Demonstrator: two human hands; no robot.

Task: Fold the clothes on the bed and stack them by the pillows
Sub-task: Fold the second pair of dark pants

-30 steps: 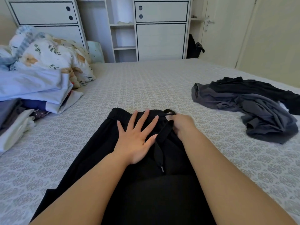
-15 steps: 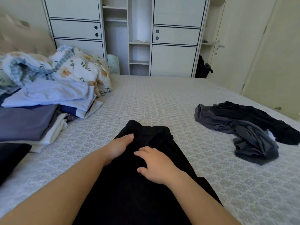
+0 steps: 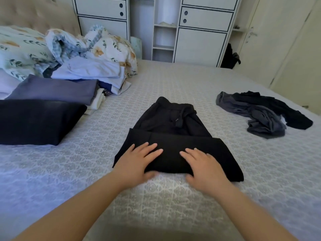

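Observation:
Black drawstring trousers [image 3: 173,119] lie in the middle of the bed [image 3: 173,206], their lower part folded up into a band across the near half. My left hand [image 3: 137,162] and my right hand [image 3: 205,167] lie flat on that band at its near edge, fingers straight, thumbs at the fold. An unfolded heap of grey and black clothes [image 3: 260,113] lies to the right. Folded items sit at the left by the floral pillows [image 3: 20,49]: a dark navy piece [image 3: 38,120], a purple-grey piece [image 3: 55,89] and a pale blue pile [image 3: 90,70].
A white wardrobe [image 3: 199,40] with drawers and open shelves stands beyond the bed's far side. A cream door [image 3: 278,40] is at the right, with a dark bag [image 3: 229,56] on the floor beside it. A padded headboard [image 3: 34,13] rises behind the pillows.
The trouser legs have been folded up over the upper part, making a shorter bundle. Both hands moved from the waistband back to the near fold. My view lifted and pulled back.

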